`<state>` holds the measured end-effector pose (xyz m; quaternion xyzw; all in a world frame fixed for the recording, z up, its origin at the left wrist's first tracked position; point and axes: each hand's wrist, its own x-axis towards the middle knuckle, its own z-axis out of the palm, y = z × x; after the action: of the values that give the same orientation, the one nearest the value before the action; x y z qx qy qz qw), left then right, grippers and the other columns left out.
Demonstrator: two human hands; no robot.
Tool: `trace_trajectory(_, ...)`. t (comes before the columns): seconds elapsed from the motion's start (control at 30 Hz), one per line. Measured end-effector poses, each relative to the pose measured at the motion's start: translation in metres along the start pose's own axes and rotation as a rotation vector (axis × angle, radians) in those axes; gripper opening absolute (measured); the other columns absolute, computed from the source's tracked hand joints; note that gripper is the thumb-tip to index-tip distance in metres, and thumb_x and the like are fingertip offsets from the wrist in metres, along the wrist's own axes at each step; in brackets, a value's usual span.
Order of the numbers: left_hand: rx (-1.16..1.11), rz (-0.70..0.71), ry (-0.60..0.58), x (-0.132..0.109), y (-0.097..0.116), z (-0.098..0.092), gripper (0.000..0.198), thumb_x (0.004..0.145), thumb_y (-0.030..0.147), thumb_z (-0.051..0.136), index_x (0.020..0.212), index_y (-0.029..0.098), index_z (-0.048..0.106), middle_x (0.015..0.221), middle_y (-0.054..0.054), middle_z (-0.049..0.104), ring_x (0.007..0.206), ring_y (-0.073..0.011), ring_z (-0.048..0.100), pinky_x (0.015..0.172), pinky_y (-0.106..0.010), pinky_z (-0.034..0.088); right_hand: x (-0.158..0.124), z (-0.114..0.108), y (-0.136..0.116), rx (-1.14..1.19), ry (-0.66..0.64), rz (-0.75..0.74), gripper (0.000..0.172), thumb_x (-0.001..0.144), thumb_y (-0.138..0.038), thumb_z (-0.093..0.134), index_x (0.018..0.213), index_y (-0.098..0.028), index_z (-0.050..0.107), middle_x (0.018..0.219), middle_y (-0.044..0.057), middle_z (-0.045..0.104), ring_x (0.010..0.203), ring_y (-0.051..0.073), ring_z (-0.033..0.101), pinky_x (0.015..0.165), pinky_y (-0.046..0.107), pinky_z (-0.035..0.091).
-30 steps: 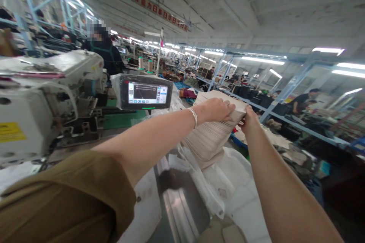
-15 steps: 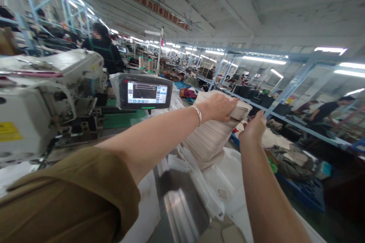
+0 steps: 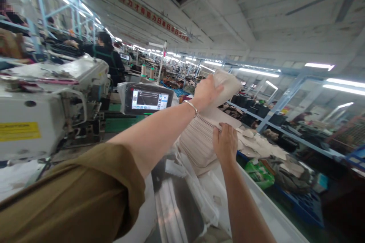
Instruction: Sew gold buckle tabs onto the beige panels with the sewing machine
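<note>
Fabric piece (image 3: 226, 87) raised in left hand (image 3: 207, 92); right hand (image 3: 225, 142) on stack (image 3: 196, 144).
</note>
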<state>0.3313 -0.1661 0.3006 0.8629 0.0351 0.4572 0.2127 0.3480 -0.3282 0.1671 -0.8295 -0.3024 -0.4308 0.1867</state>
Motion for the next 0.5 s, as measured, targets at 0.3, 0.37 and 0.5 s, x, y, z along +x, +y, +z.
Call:
trace_trajectory(0.3, -0.678, -0.159, 0.185, -0.089, -0.026, -0.093, 0.03, 0.078, 0.04, 0.064, 0.093, 0.014, 0.06, 0.086, -0.006, 0.065, 0.079, -0.0173, 0.059, 0.073, -0.029, 0.049, -0.022, -0.03, -0.039, 1.015, 0.068, 0.509, 0.07, 0.085, -0.059, 0.053, 0.141, -0.019, 0.043, 0.135, 0.013, 0.057, 0.122, 0.025, 0.055, 0.106, 0.045, 0.038)
trace_trajectory(0.37, -0.913, -0.233, 0.096, -0.13, -0.024, -0.115, 0.032, 0.077, 0.041, 0.064, 0.095, 0.015, 0.06, 0.085, -0.004, 0.065, 0.072, -0.0142, 0.059, 0.066, -0.026, 0.048, -0.042, -0.028, -0.052, 1.235, 0.053, 0.615, 0.073, 0.08, -0.059, 0.059, 0.141, -0.021, 0.045, 0.136, 0.01, 0.057, 0.124, 0.025, 0.054, 0.106, 0.044, 0.04)
trace_trajectory(0.5, -1.218, -0.544, -0.138, -0.201, -0.023, -0.152, 0.033, 0.073, 0.041, 0.069, 0.092, 0.017, 0.058, 0.074, 0.0, 0.064, 0.056, -0.0104, 0.056, 0.054, -0.021, 0.045, -0.097, -0.017, -0.068, 1.468, -0.137, 0.841, 0.07, 0.07, -0.062, 0.065, 0.129, -0.024, 0.059, 0.11, 0.006, 0.072, 0.107, 0.028, 0.064, 0.091, 0.045, 0.053)
